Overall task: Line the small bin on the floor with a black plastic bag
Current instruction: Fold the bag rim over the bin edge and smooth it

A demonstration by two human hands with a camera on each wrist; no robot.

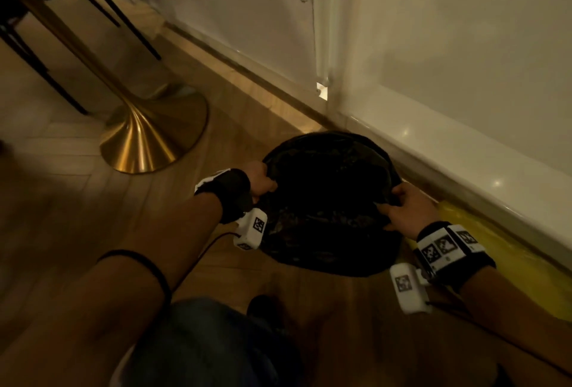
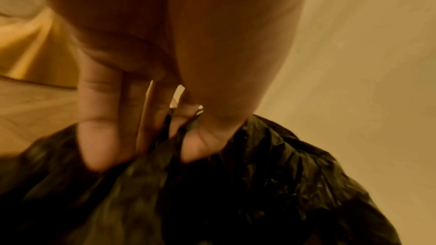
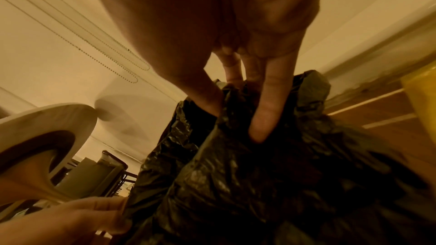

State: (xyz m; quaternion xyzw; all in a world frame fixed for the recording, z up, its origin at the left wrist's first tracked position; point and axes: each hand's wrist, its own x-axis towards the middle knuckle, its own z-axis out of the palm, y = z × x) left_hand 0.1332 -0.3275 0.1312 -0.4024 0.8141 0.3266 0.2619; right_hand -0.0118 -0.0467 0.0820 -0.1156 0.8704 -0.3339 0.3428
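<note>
One floor point(image 1: 77, 201), wood-patterned, bearing all items. One brass pedestal base point(image 1: 148, 142), well apart toward the floor's far left. One black plastic bag point(image 1: 325, 201), mouth open, draped over one bin hidden beneath it, near the skirting at the floor's right edge. Two hands: left hand point(image 1: 261, 177) and right hand point(image 1: 408, 210), each pinching the bag's rim on opposite sides.
</note>
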